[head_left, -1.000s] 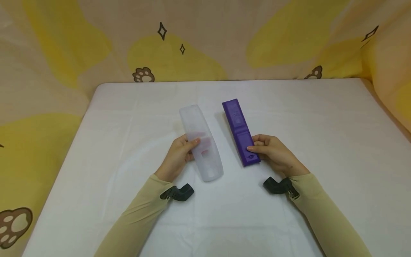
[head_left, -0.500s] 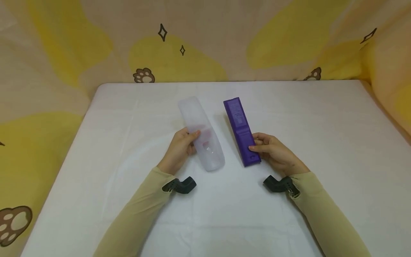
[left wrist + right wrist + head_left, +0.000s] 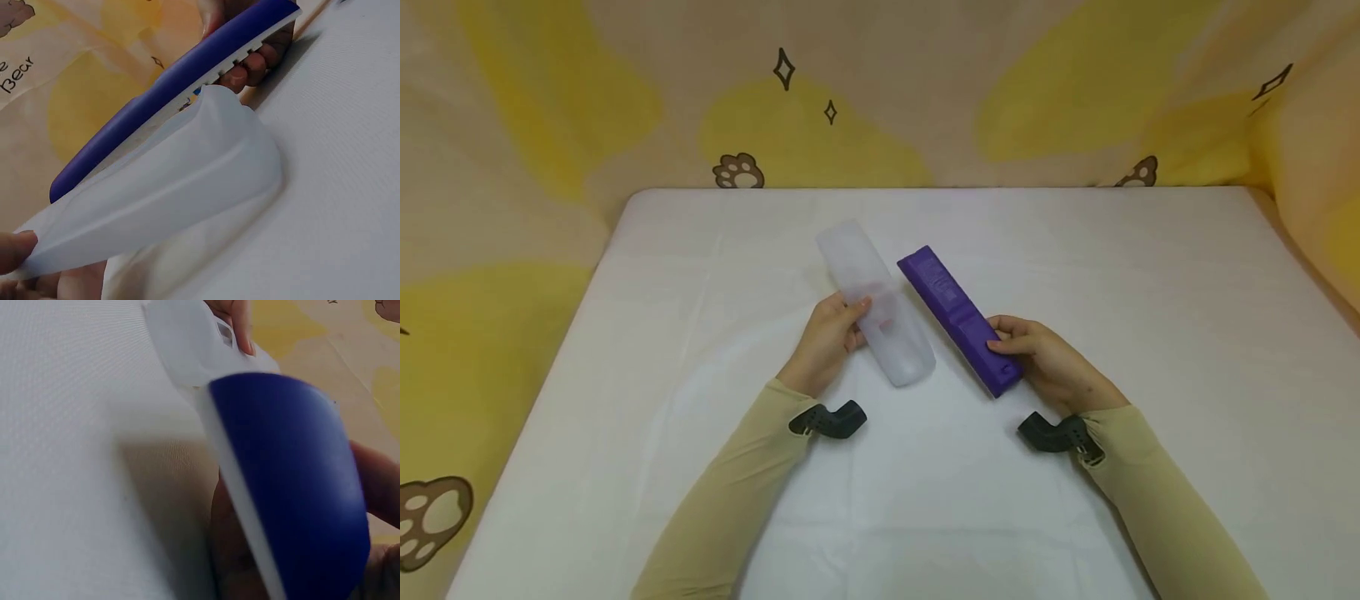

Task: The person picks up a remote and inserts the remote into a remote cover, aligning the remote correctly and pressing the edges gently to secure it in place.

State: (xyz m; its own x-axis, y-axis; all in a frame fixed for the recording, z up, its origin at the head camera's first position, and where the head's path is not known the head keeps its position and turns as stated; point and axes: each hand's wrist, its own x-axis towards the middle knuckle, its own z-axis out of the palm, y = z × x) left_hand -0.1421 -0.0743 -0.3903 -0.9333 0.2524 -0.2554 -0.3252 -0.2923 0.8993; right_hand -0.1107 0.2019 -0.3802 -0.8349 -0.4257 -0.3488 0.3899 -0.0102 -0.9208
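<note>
A translucent, soft-looking sleeve, like a silicone remote cover, is pinched at mid-length by my left hand, thumb on top. The left wrist view shows the cover with a lifted edge at one end. My right hand holds a remote control by its near end, purple back upward. Its pale front faces down, and a row of small teeth-like bumps shows along that side of the remote. Both things slant to the upper left, the remote's far end close to the cover's right edge. Most right fingers are hidden beneath the remote.
A white cloth covers the table. Behind it hangs a yellow and beige curtain printed with paws and stars. Dark curved wrist mounts sit at both of the person's cuffs.
The left hand has carried the cover slightly away from the body and to the right. The remote's far end has swung left toward the cover, while the right hand has stayed nearly in place.
</note>
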